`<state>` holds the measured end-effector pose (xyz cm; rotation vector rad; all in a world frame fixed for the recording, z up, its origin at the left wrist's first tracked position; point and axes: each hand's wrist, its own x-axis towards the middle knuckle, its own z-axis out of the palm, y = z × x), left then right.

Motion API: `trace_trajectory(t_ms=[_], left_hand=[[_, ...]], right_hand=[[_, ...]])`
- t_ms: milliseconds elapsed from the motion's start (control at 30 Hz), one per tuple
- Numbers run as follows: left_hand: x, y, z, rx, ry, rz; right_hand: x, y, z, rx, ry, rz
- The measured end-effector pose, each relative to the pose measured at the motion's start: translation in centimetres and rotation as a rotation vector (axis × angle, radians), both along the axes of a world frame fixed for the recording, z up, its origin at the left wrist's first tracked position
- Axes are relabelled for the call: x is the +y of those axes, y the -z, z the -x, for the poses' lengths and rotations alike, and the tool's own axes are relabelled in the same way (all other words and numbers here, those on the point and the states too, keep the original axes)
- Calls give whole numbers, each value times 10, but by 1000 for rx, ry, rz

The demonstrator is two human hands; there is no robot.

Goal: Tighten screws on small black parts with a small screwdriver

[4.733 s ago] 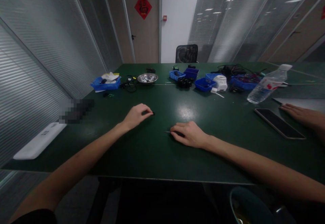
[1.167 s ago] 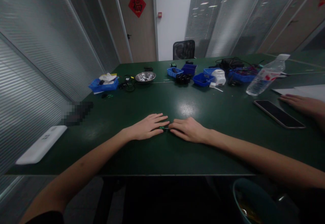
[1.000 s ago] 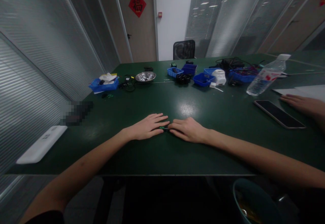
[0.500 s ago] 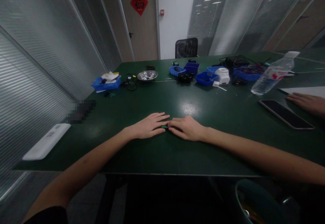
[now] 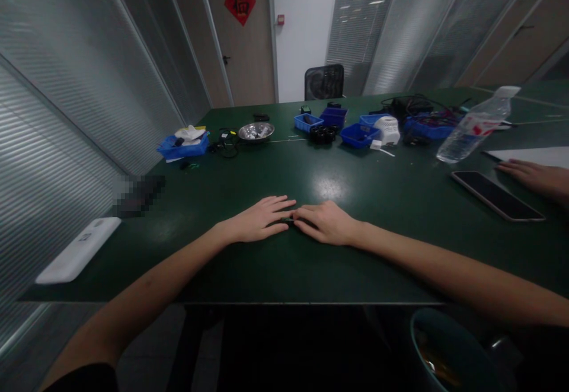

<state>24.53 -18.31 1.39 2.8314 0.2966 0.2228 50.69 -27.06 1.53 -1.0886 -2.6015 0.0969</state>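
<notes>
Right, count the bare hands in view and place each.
3: left hand and right hand, close together on the green table; a co-worker's hand at the picture's right, beside the smartphone. Another may be hidden.

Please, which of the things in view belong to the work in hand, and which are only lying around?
Apparently in use:
left hand
right hand
thin small item at their fingertips, too small to identify

Apparently only lying around:
phone
plastic bottle
metal bowl
long white object
left-most blue tray
</notes>
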Motion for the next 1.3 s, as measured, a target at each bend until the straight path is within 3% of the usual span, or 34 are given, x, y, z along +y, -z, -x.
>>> trace_trajectory(t_ms=[567,900,1133,1300], left_hand=[[2,3,0,16,1,2],[1,2,2,7,-9,7],[0,0,1,7,-7,21],[0,0,1,15,1,6]], right_hand=[[0,5,-2,42,38,-6],[2,4,-1,90,134,-4],[-2,-1,-3,155,-24,53],[-2,-1,-2,109,11,33]])
